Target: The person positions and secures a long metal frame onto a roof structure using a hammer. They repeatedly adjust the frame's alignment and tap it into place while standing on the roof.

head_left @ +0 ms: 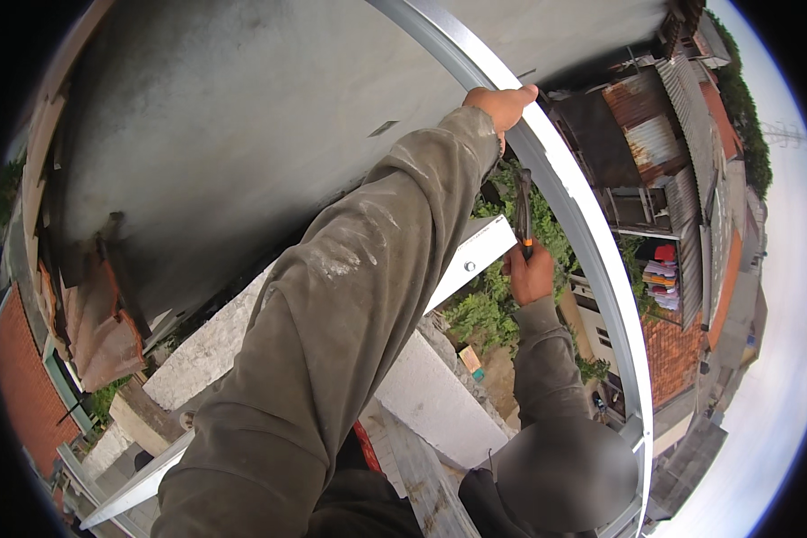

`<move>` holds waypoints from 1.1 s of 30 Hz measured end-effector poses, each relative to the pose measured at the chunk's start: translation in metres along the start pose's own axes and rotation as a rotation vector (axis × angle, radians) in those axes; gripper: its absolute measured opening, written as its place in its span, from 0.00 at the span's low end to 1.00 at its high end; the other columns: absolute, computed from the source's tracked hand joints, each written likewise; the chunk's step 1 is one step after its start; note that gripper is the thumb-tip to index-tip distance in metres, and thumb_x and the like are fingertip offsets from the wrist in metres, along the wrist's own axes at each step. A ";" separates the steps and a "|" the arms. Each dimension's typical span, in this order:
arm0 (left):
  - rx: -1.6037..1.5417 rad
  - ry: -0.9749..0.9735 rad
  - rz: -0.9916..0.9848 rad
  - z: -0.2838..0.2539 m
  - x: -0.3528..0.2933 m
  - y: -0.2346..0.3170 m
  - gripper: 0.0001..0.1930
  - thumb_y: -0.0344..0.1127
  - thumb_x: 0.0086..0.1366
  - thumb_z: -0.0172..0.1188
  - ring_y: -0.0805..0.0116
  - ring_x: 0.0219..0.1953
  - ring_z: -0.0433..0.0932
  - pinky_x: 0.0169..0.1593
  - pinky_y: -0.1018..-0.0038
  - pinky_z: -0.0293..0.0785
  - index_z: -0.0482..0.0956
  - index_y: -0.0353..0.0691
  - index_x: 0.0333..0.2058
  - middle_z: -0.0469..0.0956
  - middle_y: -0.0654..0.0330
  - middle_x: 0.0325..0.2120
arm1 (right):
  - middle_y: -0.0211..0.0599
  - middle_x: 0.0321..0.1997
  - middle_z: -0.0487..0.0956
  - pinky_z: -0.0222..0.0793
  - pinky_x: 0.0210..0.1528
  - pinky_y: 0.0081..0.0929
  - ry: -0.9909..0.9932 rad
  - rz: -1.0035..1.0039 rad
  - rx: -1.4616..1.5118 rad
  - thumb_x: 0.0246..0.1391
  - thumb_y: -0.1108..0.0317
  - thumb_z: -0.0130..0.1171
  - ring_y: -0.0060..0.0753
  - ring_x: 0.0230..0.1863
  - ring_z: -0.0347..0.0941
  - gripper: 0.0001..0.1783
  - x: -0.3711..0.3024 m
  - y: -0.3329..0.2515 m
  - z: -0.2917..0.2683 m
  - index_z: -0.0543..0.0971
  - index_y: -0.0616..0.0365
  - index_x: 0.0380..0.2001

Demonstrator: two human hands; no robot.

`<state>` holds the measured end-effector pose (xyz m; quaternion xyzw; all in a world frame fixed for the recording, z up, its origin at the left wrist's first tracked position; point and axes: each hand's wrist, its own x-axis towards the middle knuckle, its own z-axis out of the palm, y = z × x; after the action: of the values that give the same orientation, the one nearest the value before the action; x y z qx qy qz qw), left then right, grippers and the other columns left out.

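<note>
A long pale metal channel (569, 193) curves through the view from the top edge to the lower right. My left hand (502, 106) is closed over it, its arm stretching across the middle in a dusty grey-brown sleeve. Lower and to the right, my right hand (531, 273) is closed round the handle of what looks like a hammer (524, 211), dark with an orange band. The tool's head points up, below the left hand and beside the channel. Just left of the right hand ends a white beam (475, 258) with a bolt in its face. A blurred patch hides the right sleeve's lower part.
A grey plastered wall (242, 108) fills the upper left. Below lie a pale masonry ledge (444, 399) and a weathered plank (426, 475). Far down are green plants (484, 314). Rusty roofing sheets (650, 125) and tiled roofs (672, 354) stand at right; broken tiles (103, 318) at left.
</note>
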<state>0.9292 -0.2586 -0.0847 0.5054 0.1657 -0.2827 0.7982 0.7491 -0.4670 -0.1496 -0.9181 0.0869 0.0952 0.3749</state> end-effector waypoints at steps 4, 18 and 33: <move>0.041 0.032 0.030 -0.004 -0.002 0.002 0.36 0.56 0.65 0.58 0.36 0.62 0.66 0.63 0.50 0.67 0.67 0.32 0.61 0.60 0.42 0.65 | 0.37 0.29 0.80 0.74 0.30 0.31 -0.195 0.107 0.361 0.64 0.62 0.55 0.27 0.26 0.76 0.15 -0.004 -0.005 -0.020 0.76 0.68 0.40; 0.058 0.048 0.006 -0.001 -0.007 0.000 0.36 0.57 0.65 0.58 0.37 0.61 0.66 0.60 0.48 0.68 0.67 0.35 0.62 0.60 0.44 0.65 | 0.57 0.28 0.80 0.71 0.33 0.49 0.302 -0.049 -0.515 0.61 0.57 0.56 0.61 0.33 0.78 0.20 0.012 0.008 0.007 0.78 0.68 0.32; 0.032 0.032 -0.004 0.000 0.001 -0.002 0.37 0.57 0.64 0.59 0.37 0.64 0.61 0.61 0.46 0.66 0.65 0.36 0.64 0.57 0.44 0.67 | 0.36 0.27 0.77 0.73 0.26 0.36 -0.310 0.406 0.474 0.65 0.57 0.54 0.30 0.26 0.75 0.16 -0.022 -0.027 -0.050 0.76 0.62 0.34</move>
<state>0.9281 -0.2593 -0.0869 0.5220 0.1751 -0.2790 0.7868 0.7393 -0.4813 -0.0910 -0.7441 0.2295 0.2834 0.5598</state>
